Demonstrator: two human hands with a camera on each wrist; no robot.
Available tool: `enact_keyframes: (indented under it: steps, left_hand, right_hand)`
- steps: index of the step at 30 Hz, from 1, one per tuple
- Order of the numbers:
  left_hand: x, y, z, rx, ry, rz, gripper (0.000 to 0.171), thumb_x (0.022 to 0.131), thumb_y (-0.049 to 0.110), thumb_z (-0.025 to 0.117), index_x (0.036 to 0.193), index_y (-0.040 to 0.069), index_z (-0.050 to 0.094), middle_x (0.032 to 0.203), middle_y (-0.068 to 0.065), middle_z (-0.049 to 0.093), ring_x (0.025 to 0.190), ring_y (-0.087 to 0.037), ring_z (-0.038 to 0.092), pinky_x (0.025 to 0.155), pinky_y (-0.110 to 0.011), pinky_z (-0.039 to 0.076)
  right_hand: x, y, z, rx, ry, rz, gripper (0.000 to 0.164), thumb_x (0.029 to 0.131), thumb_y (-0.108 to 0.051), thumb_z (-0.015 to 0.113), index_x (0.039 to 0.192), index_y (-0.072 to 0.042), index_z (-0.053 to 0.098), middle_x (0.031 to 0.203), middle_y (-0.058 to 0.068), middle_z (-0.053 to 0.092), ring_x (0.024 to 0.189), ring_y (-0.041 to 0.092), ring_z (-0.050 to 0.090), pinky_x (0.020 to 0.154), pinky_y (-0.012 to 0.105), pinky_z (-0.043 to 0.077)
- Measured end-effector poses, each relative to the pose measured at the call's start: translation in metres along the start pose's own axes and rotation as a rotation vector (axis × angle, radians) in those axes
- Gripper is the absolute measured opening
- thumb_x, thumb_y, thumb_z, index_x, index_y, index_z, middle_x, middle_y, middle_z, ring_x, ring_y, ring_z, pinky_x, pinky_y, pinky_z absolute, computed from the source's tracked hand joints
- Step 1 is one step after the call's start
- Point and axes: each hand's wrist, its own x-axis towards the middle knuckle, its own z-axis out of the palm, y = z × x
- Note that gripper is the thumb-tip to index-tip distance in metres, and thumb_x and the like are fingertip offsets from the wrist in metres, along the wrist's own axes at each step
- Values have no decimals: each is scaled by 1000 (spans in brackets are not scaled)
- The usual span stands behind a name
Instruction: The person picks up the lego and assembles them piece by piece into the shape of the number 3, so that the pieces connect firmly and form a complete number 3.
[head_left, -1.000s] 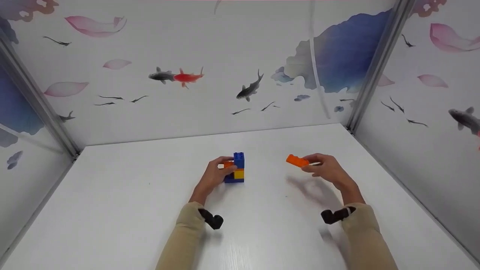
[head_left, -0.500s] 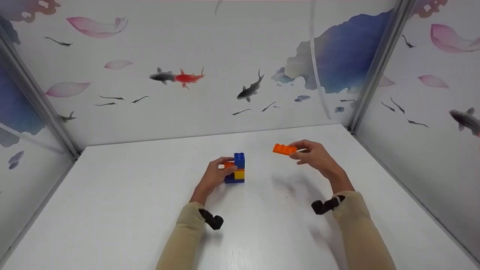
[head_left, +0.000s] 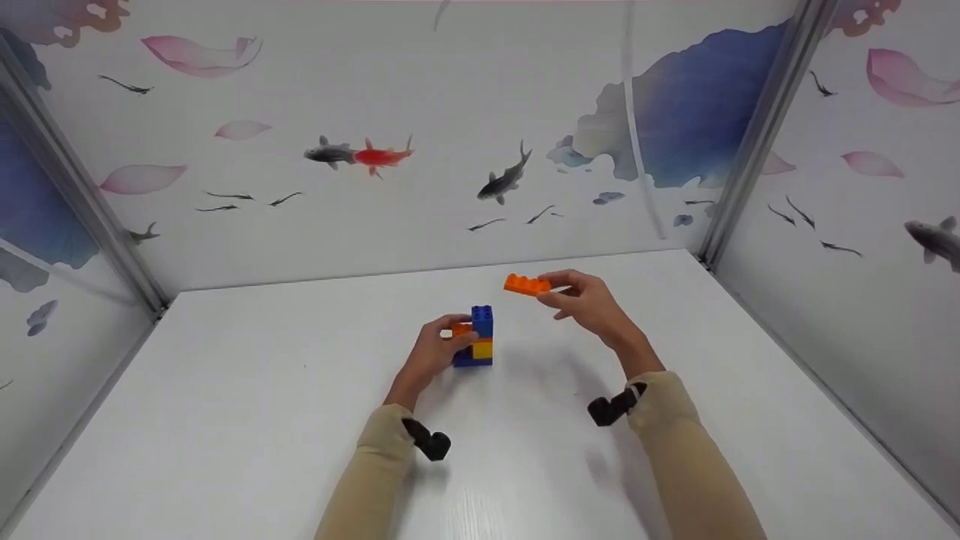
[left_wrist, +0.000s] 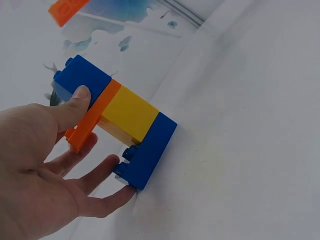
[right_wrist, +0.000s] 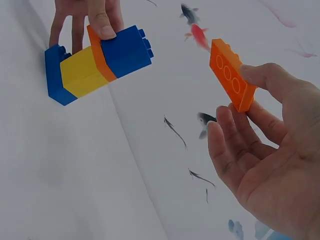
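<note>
On the white table stands a stack of toy building bricks (head_left: 483,349): a long blue brick (left_wrist: 152,150) at the bottom, a yellow brick (left_wrist: 129,112) on one end of it, a flat orange brick (left_wrist: 97,115) above, and a blue brick (left_wrist: 82,77) on top. My left hand (head_left: 435,349) grips the stack from the left, its thumb on the upper blue brick. In the air to the right, my right hand (head_left: 589,300) pinches one end of a second flat orange brick (right_wrist: 230,75) between thumb and fingers. Its hollow underside shows in the right wrist view.
The white table (head_left: 247,420) is enclosed by white panels (head_left: 360,225) printed with fish, petals and blue leaves. Metal posts (head_left: 757,135) stand at the back corners. A black wrist camera (head_left: 619,405) sits on each beige sleeve.
My right hand has moved left and farther back with the orange brick, which is now close above and to the right of the stack. The left hand keeps its grip on the stack.
</note>
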Motion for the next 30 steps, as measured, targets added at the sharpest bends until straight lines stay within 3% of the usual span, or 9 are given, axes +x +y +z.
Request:
enact_keyframes:
  steps: [7, 13, 24, 30]
  left_hand:
    - [0, 0, 1, 7, 11, 29, 46, 97, 32, 66, 140, 17, 58, 143, -13, 55, 126, -29, 57, 114, -47, 44]
    - [0, -1, 3, 0, 27, 9, 46, 96, 32, 67, 140, 18, 59, 142, -12, 56, 126, -29, 57, 115, -46, 44]
    - [-1, 1, 3, -14, 22, -9, 48, 96, 34, 67, 140, 17, 58, 140, -12, 57, 126, -29, 58, 114, -47, 44]
    - [-2, 2, 2, -7, 24, -2, 51, 96, 34, 67, 141, 13, 56, 140, -13, 56, 127, -30, 57, 116, -48, 42]
  right_hand:
    - [10, -10, 20, -80, -63, 0, 42, 97, -29, 66, 136, -12, 60, 136, 12, 61, 114, 28, 63, 90, 31, 58]
    - [17, -11, 34, -135, -104, -26, 40, 99, -24, 64, 137, -13, 60, 139, 11, 60, 122, 31, 61, 96, 39, 57]
    - [24, -7, 55, -157, -123, -83, 36, 99, -19, 63, 135, -13, 61, 138, 8, 61, 126, 30, 59, 105, 47, 52]
    - [24, -7, 63, -165, -124, -65, 38, 98, -17, 64, 137, -15, 60, 139, 9, 61, 128, 30, 59, 107, 47, 50]
